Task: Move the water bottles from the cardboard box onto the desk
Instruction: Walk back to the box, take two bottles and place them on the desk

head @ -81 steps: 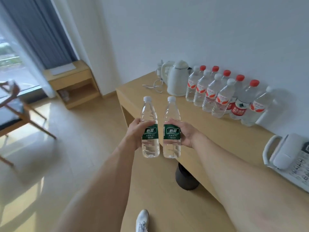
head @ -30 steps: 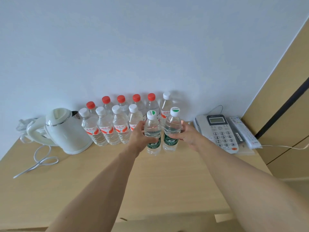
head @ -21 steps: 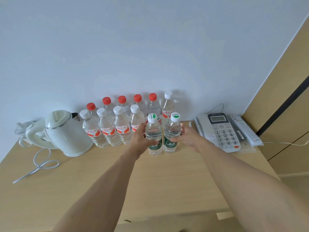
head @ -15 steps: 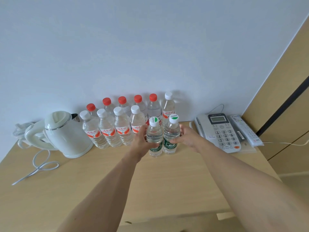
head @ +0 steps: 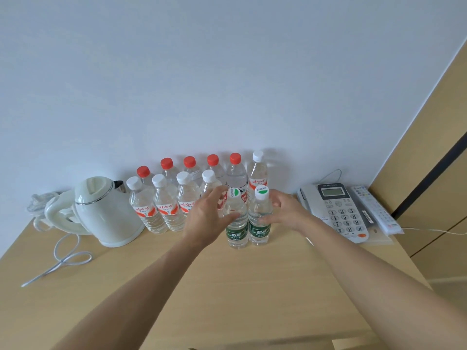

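**Two green-label bottles stood between loosened hands**

The desk [head: 252, 286] filled the lower frame. At its centre two green-label bottles [head: 237, 223] stood upright, touching. The left hand [head: 206, 218] and right hand [head: 286, 213] flanked them, fingers spread and relaxed, thumbs grazing the bottles. Behind stood ten red-label bottles [head: 164, 210]: five red caps, five white.

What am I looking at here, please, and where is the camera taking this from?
The camera sits on a person's head, looking down at their bare arms. On the wooden desk stand two green-labelled bottles, just in front of rows of red-labelled bottles along the wall. The left hand and right hand are at the green-labelled pair, fingers loosening, apparently letting go. A white kettle stands to the left, a telephone and a remote control to the right.
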